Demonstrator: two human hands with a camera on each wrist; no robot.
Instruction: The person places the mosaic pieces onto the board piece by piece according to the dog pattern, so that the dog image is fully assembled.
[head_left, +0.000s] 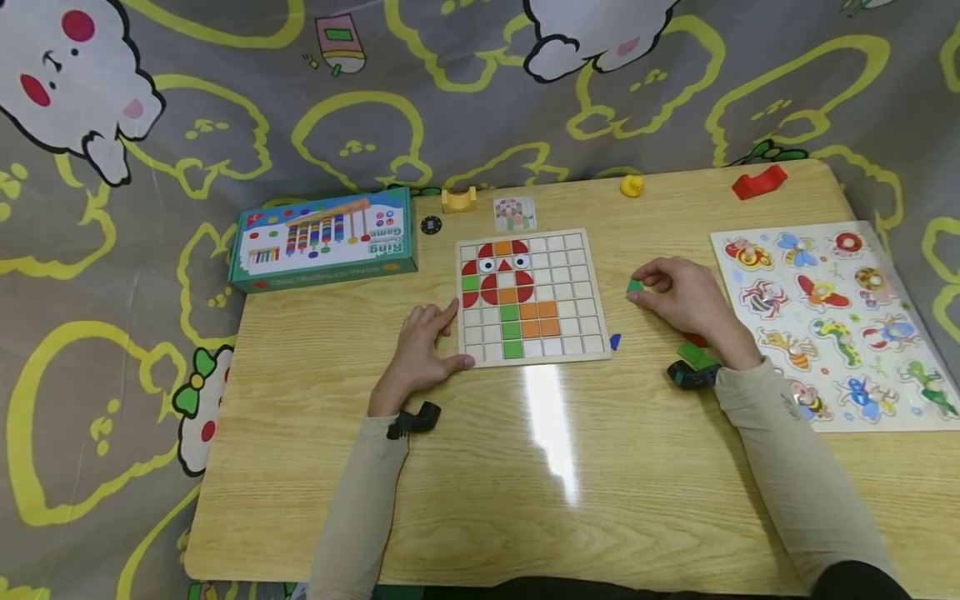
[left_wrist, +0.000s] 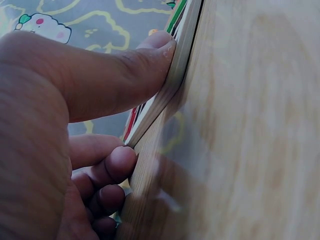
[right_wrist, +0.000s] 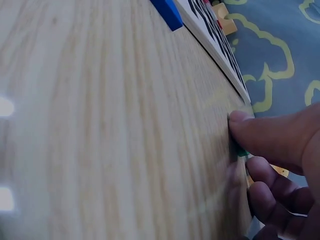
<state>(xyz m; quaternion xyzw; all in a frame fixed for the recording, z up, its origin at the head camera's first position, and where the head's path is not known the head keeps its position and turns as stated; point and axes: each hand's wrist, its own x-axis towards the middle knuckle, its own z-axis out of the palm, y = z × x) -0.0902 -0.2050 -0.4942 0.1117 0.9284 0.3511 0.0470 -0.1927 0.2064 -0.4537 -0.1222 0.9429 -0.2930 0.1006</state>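
A wooden grid board (head_left: 572, 350) holds a figure built of red, orange and green pieces, two of them with printed eyes. My left hand (head_left: 423, 346) rests at its lower left corner, with the thumb (left_wrist: 145, 70) pressing the board's edge and the index finger against the left side. To the right of the board, my right hand (head_left: 686, 296) pinches a small green block (head_left: 634, 286) between thumb and fingers, low over the table. In the right wrist view only a sliver of this block shows below the thumb. A blue piece (head_left: 615, 342) lies just right of the board.
Green blocks (head_left: 696, 356) and a red piece lie by my right wrist. An insect puzzle board (head_left: 817, 287) stands right of it. Behind the grid board are a picture card (head_left: 514, 213), a yellow arch block (head_left: 459, 199), a black disc (head_left: 431, 225) and a ring game box (head_left: 322, 242).
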